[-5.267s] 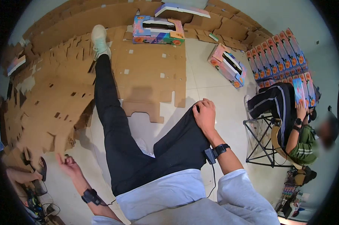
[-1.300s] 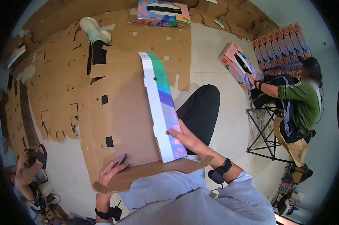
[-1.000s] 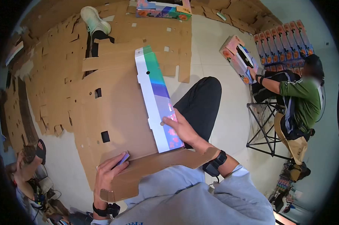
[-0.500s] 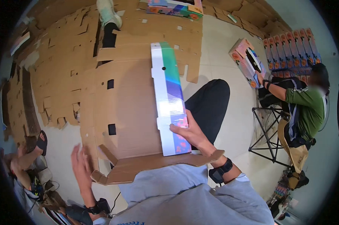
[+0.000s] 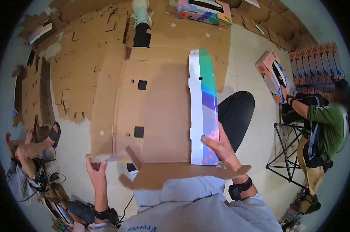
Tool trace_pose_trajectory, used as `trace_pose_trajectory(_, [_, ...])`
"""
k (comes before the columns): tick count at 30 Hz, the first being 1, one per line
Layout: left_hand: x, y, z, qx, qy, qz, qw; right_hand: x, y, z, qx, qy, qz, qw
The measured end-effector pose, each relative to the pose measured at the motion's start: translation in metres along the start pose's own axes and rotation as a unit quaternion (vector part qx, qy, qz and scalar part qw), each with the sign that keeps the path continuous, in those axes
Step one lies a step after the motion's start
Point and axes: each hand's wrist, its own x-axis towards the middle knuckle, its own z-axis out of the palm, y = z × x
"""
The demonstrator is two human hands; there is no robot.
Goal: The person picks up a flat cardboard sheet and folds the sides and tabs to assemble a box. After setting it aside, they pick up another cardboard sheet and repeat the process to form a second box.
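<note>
A partly unfolded cardboard box [image 5: 165,116] lies across my lap, its plain brown inside facing up. Its right side panel [image 5: 207,104] is folded over and shows a white strip and a green, blue and pink print. My right hand [image 5: 221,149] grips that panel near its lower end, thumb on the white strip, other fingers mostly hidden behind. At the lower left corner of the box's left panel, my left hand [image 5: 96,170] pinches the edge between thumb and fingers. The front flap [image 5: 182,176] stands bent up against my shirt.
Flattened cardboard [image 5: 76,73] covers the floor ahead and left. A finished printed box [image 5: 204,11] lies at the top. On the right, a seated person [image 5: 326,116] holds another printed box [image 5: 267,73] before a stack of boxes [image 5: 316,63]. Another person's leg [image 5: 33,150] shows at left.
My left hand has gone from open and apart to pinching the box's left panel corner. My right hand keeps its grip. The whole view has shifted, with things appearing farther right.
</note>
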Motion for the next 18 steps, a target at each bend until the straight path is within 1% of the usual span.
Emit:
trace_pose_trajectory(1, [-0.005, 0.010, 0.009, 0.016, 0.008, 0.057, 0.998, -0.002, 0.002, 0.000, 0.004, -0.007, -0.008, 1.000])
trace_pose_trajectory(2, [-0.012, 0.016, 0.018, 0.090, 0.044, 0.136, 0.986, -0.004, 0.005, 0.001, 0.009, -0.013, -0.016, 1.000])
trace_pose_trajectory(3, [-0.012, 0.024, 0.019, 0.137, 0.005, 0.236, 0.962, -0.007, 0.007, 0.002, 0.015, -0.016, -0.022, 1.000])
trace_pose_trajectory(4, [-0.010, 0.037, 0.022, 0.181, -0.034, 0.331, 0.926, -0.010, 0.008, 0.001, 0.000, -0.021, -0.023, 1.000])
trace_pose_trajectory(7, [-0.017, 0.088, 0.042, 0.216, -0.154, 0.505, 0.822, -0.008, -0.001, 0.003, -0.046, -0.041, -0.024, 0.998])
trace_pose_trajectory(9, [-0.012, 0.118, 0.046, 0.290, -0.287, 0.436, 0.802, -0.003, -0.014, 0.006, -0.076, -0.050, -0.014, 0.996])
trace_pose_trajectory(12, [-0.015, 0.133, 0.049, 0.289, -0.378, 0.346, 0.809, 0.007, 0.002, 0.008, -0.047, -0.068, -0.023, 0.996])
trace_pose_trajectory(15, [-0.016, 0.152, 0.055, 0.229, -0.441, 0.260, 0.828, 0.009, 0.002, 0.009, -0.036, -0.064, -0.034, 0.997])
trace_pose_trajectory(16, [-0.015, 0.143, 0.058, 0.174, -0.410, 0.224, 0.867, 0.008, 0.002, 0.010, -0.038, -0.057, -0.040, 0.997])
trace_pose_trajectory(18, [-0.014, 0.105, 0.069, 0.063, -0.340, 0.147, 0.927, 0.004, -0.001, 0.012, -0.066, -0.037, -0.002, 0.997])
